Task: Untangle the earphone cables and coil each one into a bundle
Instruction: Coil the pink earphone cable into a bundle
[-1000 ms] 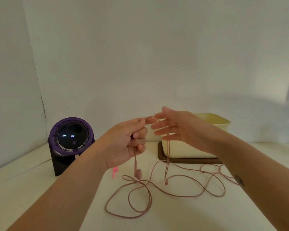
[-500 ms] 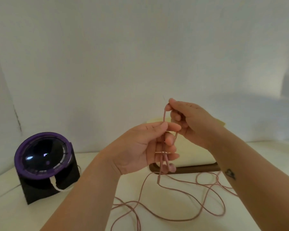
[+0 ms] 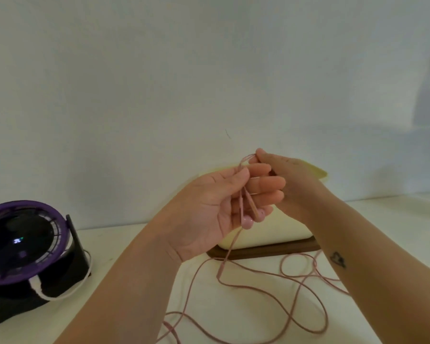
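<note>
Earphone cable [image 3: 220, 269] barely coiled: my left hand [image 3: 209, 209] pinches it above the earbuds [image 3: 247, 221], my right hand [image 3: 293, 184] pinches one loop; most sprawls loose below.

You were prob. in a home room, at a desk against a plain white wall [image 3: 209, 70]. The signs were all household bits on the white tabletop [image 3: 114, 247]: small purple-ringed black gadget [image 3: 23, 244] w/ white cord [image 3: 60, 296], cream box [image 3: 271, 232] on dark wood tray [image 3: 271, 252], pink earphone cable [image 3: 220, 269] lying loose.
</note>
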The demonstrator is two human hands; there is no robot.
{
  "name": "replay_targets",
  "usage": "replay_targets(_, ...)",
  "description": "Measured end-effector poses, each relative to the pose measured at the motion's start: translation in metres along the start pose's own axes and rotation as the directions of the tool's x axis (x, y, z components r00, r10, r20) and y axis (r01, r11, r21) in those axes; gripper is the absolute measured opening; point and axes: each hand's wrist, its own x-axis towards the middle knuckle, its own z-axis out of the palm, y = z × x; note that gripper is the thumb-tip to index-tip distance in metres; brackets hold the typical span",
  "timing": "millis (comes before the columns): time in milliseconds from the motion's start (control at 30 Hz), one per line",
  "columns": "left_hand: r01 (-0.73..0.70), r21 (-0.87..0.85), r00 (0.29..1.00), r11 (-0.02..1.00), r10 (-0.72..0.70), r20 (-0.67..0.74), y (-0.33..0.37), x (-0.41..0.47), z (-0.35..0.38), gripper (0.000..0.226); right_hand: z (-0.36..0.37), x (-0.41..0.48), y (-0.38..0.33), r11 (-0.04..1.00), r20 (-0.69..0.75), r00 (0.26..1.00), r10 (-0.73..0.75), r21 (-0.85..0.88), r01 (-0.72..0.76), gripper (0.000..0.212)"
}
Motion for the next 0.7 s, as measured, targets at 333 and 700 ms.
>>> replay_targets(333, -0.322, -0.044, 0.931, 0.946, 0.308, -0.198, 0.025, -0.013, 0.000, 0.026, 0.019, -0.025, 0.000, 0.855, 0.259, 0.965, -0.035, -0.493, 0.163, 0.031)
replay_targets(700, -0.133, 0.387, 0.912, 0.912, 0.265, -0.312, 0.005, -0.009, -0.030, 0.026, 0.047, -0.068, -0.046, 0.408, 0.484, 0.875, 0.005, -0.800, 0.441, 0.024)
